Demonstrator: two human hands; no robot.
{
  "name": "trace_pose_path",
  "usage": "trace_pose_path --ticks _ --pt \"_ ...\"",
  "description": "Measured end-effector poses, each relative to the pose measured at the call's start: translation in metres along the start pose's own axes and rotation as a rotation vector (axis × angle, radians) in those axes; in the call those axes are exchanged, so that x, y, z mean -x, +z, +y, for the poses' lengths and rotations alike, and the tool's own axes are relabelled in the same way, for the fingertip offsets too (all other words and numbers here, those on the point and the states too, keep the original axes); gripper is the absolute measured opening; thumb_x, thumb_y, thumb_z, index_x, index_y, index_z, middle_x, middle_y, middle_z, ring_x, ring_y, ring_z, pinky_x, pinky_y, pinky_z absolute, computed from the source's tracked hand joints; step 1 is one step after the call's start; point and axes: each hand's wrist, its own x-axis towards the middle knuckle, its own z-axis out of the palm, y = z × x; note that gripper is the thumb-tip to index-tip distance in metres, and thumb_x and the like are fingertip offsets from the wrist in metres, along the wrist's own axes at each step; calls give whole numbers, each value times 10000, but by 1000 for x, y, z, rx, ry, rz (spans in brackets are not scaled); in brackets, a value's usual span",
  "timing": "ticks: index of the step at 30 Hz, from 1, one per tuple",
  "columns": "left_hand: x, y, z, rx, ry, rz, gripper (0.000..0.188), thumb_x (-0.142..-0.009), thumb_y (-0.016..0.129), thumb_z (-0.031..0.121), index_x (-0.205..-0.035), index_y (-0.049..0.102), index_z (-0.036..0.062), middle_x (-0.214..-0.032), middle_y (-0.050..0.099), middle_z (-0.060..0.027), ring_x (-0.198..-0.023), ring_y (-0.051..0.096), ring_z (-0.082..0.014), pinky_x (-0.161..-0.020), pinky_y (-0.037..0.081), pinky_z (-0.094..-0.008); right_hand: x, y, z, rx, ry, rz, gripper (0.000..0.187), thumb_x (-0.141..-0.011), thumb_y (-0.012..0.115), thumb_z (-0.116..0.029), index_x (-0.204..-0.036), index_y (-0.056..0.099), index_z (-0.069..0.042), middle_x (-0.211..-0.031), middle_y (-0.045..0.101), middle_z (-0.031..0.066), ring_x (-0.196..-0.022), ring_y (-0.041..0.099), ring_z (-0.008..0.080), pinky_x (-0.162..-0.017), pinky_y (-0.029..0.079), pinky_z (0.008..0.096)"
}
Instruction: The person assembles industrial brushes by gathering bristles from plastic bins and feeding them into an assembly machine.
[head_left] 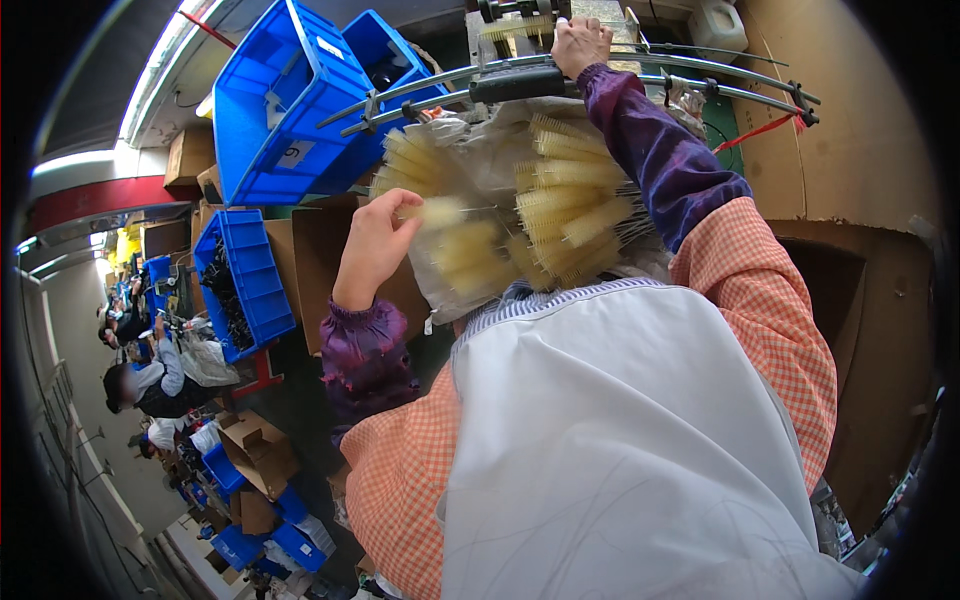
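The work looked to be partway through: many brushes lay sorted in heaps and a single one was in hand. The largest heap (570,200) sat to the right of the left hand (382,235) and below the right hand (582,46); a smaller heap (468,258) lay just below and right of the left hand, and another (408,158) just above it. Which heaps were finished and which were left could not be told.

The left hand had its thumb and fingers pinched together on one end of a pale brush (437,212), somewhat blurred. The right hand was curled beside a dark metal machine (505,8); whether it gripped anything was hidden. Another brush (515,30) lay just left of it.

As for materials, a stiff blue plastic bin (265,170) stood above and left of the left hand. Soft, creased grey cloth (485,165) spread under the heaps. Smooth, curved metal rails (430,80) ran just below the right hand. The brushes were cylindrical, with cream bristles, and thin wire stems (637,222) stuck out of the largest heap.
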Motion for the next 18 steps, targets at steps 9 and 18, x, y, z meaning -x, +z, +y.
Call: trace_pose_path --ticks 9,18 --pt "21 -40 -29 302 -145 53 202 -769 572 1 -970 558 -7 -812 606 -58 -665 576 -101 -585 462 -210 3 -8 54 137 -47 -113 258 -743 515 -223 -978 605 -167 -992 578 43 -952 530 228 -783 333 449" --pt "51 -80 -25 500 -151 122 183 -790 580 -1 -970 550 1 -869 609 -68 -725 582 -99 -621 470 -200 -3 0 125 159 -91 -84 361 -767 488 -198 -1124 544 -177 -1045 537 70 -958 541 257 -809 384 462"
